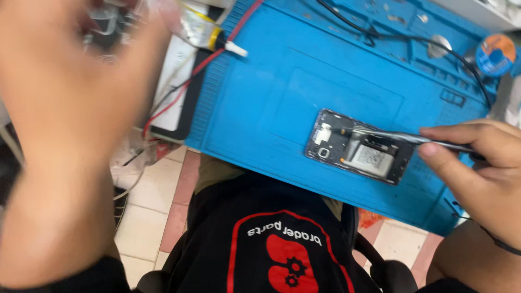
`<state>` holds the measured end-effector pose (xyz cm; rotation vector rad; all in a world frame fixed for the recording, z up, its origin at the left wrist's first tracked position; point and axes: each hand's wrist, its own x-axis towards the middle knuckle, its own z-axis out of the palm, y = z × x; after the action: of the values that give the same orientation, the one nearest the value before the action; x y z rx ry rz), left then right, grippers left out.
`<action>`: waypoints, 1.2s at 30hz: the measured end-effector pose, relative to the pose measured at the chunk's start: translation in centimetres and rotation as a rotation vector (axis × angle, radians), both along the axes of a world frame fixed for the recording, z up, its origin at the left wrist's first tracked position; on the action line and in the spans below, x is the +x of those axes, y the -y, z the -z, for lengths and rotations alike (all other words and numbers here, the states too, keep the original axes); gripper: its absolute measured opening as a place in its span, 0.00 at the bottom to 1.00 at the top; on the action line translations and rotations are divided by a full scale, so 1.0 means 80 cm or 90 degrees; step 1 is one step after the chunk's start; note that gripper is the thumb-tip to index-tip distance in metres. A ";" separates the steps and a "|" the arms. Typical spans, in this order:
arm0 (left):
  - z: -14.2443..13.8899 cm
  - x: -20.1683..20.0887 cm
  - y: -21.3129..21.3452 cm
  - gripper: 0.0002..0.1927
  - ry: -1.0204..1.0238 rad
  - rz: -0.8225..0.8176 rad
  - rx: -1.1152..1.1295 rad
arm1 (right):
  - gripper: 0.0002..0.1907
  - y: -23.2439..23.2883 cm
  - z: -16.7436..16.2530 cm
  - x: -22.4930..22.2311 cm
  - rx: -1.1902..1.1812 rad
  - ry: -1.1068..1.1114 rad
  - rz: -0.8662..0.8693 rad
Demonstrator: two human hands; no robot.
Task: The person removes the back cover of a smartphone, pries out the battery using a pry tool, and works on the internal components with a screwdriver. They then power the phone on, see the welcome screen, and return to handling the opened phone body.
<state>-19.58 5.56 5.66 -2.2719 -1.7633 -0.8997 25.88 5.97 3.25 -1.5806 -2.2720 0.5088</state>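
An opened phone with its back off lies on a blue work mat, its inner parts and a grey battery showing. My right hand grips metal tweezers whose tips rest over the phone's upper middle. My left hand is raised close to the camera at the left, blurred, and whether it holds anything cannot be told.
A glue tube with a white nozzle lies at the mat's top left, beside red and black wires. A black cable crosses the mat's far side, near a solder spool. Tiled floor and my black apron are below.
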 end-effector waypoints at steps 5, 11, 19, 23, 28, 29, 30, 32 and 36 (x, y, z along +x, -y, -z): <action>0.058 0.105 0.044 0.48 0.301 0.300 -0.298 | 0.10 0.008 -0.050 -0.064 -0.012 0.020 -0.104; 0.114 0.162 0.037 0.60 0.338 0.288 -0.265 | 0.10 0.014 -0.058 -0.119 0.121 0.115 -0.250; 0.134 0.165 0.045 0.61 0.352 0.240 -0.258 | 0.09 0.001 -0.045 -0.127 0.112 0.106 -0.290; 0.132 0.164 0.042 0.59 0.353 0.232 -0.250 | 0.08 -0.002 -0.048 -0.133 0.110 0.126 -0.300; 0.131 0.162 0.041 0.58 0.350 0.227 -0.248 | 0.10 -0.001 -0.058 -0.151 0.122 0.275 -0.411; 0.131 0.162 0.041 0.57 0.350 0.228 -0.247 | 0.13 0.003 -0.058 -0.157 0.114 0.372 -0.397; 0.131 0.162 0.041 0.57 0.350 0.227 -0.245 | 0.18 0.006 -0.059 -0.162 0.107 0.470 -0.382; 0.132 0.163 0.041 0.57 0.350 0.227 -0.239 | 0.10 0.002 -0.060 -0.166 0.097 0.478 -0.434; 0.134 0.161 0.042 0.55 0.339 0.223 -0.221 | 0.18 -0.014 -0.067 -0.161 0.133 0.283 -0.546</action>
<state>-6.66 2.22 -5.09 -2.8250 -1.8552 -1.4810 12.99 7.11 8.60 -0.5877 -3.1741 0.0839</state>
